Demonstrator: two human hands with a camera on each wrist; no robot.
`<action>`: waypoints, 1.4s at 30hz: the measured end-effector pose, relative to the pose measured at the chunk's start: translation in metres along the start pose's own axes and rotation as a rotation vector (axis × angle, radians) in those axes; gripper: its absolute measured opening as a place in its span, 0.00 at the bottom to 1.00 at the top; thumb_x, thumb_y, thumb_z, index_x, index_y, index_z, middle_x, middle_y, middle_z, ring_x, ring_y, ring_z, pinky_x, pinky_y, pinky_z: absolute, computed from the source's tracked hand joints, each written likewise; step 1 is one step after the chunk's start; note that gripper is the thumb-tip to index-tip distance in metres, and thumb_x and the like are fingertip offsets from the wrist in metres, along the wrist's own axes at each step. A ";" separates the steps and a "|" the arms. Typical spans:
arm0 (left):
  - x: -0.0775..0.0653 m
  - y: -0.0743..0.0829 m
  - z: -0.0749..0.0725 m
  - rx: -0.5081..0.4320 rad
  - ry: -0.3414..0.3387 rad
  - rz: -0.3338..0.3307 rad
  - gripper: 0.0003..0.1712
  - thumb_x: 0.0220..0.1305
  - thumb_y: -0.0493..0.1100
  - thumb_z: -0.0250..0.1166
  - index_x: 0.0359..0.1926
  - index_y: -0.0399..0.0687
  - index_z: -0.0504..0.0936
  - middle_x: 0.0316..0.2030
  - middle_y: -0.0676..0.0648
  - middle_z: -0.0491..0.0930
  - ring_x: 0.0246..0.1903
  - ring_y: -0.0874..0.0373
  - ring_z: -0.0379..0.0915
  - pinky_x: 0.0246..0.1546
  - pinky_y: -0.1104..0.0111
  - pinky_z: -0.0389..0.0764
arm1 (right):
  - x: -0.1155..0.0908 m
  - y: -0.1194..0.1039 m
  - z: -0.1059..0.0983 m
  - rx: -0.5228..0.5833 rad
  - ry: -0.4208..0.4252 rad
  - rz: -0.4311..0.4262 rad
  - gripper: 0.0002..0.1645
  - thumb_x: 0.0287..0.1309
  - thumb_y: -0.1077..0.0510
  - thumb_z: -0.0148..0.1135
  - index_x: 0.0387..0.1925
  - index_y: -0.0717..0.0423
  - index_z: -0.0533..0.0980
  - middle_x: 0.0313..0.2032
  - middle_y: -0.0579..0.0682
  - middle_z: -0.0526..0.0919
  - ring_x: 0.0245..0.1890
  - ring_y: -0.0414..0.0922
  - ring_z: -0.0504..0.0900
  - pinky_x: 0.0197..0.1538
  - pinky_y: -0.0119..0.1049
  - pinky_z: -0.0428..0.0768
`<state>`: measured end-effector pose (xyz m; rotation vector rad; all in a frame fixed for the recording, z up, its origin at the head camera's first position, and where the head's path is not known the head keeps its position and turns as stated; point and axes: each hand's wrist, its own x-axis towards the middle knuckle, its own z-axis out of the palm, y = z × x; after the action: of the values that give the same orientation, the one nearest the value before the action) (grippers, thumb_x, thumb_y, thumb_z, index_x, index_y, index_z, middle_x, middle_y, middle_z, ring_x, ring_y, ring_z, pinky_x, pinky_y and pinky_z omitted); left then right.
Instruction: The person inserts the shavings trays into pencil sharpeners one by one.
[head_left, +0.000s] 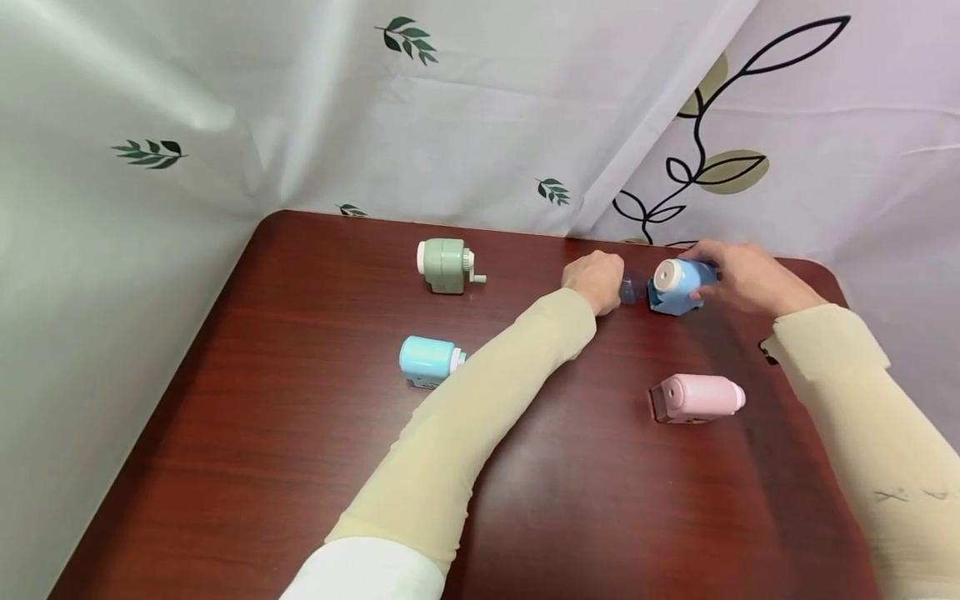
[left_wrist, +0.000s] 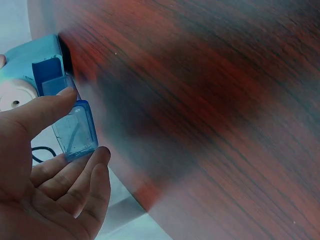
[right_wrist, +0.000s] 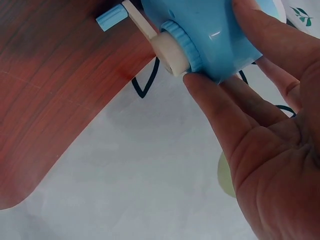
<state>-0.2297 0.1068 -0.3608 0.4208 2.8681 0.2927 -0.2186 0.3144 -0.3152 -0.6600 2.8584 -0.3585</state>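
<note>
A blue hand-crank pencil sharpener (head_left: 675,287) with a white front ring is at the table's back right. My right hand (head_left: 750,277) grips its body from the right; the right wrist view shows its crank handle (right_wrist: 112,17) beside the fingers. My left hand (head_left: 596,279) is just left of the sharpener. Between its thumb and fingers it holds a clear blue shavings drawer (left_wrist: 77,132). In the left wrist view, the drawer is close to the opening in the sharpener's lower body, and dark specks show inside it.
A green crank sharpener (head_left: 446,267) stands at the back left. A light blue sharpener (head_left: 427,360) is near the middle, partly behind my left sleeve. Front right lies a pink sharpener (head_left: 701,396). A patterned white curtain (head_left: 465,117) hangs behind the table (head_left: 300,317).
</note>
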 end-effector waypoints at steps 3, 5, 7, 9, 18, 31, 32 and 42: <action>0.000 0.004 0.001 0.001 -0.005 0.004 0.07 0.56 0.46 0.64 0.37 0.60 0.80 0.35 0.58 0.79 0.30 0.64 0.72 0.29 0.65 0.77 | -0.002 -0.001 -0.001 0.007 -0.009 0.018 0.32 0.46 0.62 0.71 0.55 0.59 0.71 0.46 0.66 0.77 0.45 0.61 0.73 0.46 0.56 0.72; 0.001 0.006 0.002 -0.003 -0.008 0.010 0.07 0.56 0.46 0.64 0.37 0.60 0.80 0.35 0.58 0.79 0.30 0.64 0.72 0.29 0.66 0.76 | -0.002 -0.002 -0.002 0.013 -0.014 0.025 0.32 0.47 0.62 0.70 0.55 0.59 0.71 0.46 0.66 0.77 0.45 0.61 0.73 0.46 0.56 0.72; 0.000 0.008 0.003 -0.004 -0.010 0.014 0.06 0.57 0.46 0.64 0.37 0.60 0.80 0.35 0.58 0.79 0.30 0.64 0.72 0.29 0.66 0.76 | -0.002 -0.002 -0.002 0.016 -0.016 0.028 0.32 0.47 0.61 0.70 0.55 0.58 0.71 0.46 0.66 0.77 0.45 0.61 0.73 0.47 0.57 0.71; 0.001 0.010 0.004 -0.008 -0.009 0.015 0.06 0.57 0.46 0.64 0.37 0.60 0.80 0.35 0.58 0.79 0.31 0.64 0.72 0.29 0.66 0.76 | -0.002 -0.002 -0.002 0.015 -0.017 0.028 0.31 0.47 0.61 0.70 0.55 0.58 0.71 0.46 0.66 0.77 0.45 0.61 0.73 0.47 0.57 0.71; 0.002 0.019 0.009 -0.016 -0.018 0.025 0.07 0.57 0.47 0.65 0.38 0.60 0.80 0.36 0.58 0.79 0.32 0.64 0.72 0.30 0.65 0.76 | -0.004 0.000 0.001 0.007 -0.013 0.018 0.30 0.46 0.62 0.70 0.54 0.58 0.72 0.45 0.66 0.78 0.45 0.61 0.74 0.47 0.57 0.71; 0.002 0.022 0.011 -0.046 0.015 0.027 0.10 0.54 0.49 0.67 0.39 0.60 0.80 0.38 0.57 0.79 0.34 0.64 0.73 0.33 0.66 0.76 | -0.002 -0.001 0.002 -0.013 0.004 -0.001 0.30 0.44 0.63 0.71 0.52 0.58 0.72 0.43 0.65 0.79 0.43 0.61 0.75 0.46 0.56 0.72; 0.002 0.023 0.011 -0.049 0.019 0.026 0.10 0.55 0.49 0.67 0.40 0.60 0.80 0.39 0.57 0.79 0.35 0.64 0.73 0.34 0.66 0.76 | -0.001 -0.001 0.002 -0.012 0.004 -0.003 0.30 0.44 0.63 0.71 0.52 0.58 0.72 0.43 0.66 0.78 0.43 0.61 0.75 0.46 0.56 0.72; 0.007 0.031 0.015 -0.083 0.015 0.018 0.12 0.55 0.48 0.67 0.42 0.58 0.80 0.41 0.57 0.79 0.38 0.63 0.74 0.38 0.67 0.76 | -0.002 -0.001 0.002 -0.013 0.022 -0.016 0.30 0.44 0.64 0.71 0.52 0.58 0.73 0.43 0.66 0.79 0.41 0.60 0.76 0.44 0.55 0.73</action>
<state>-0.2240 0.1404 -0.3697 0.4304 2.8561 0.4187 -0.2162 0.3137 -0.3168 -0.6853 2.8801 -0.3524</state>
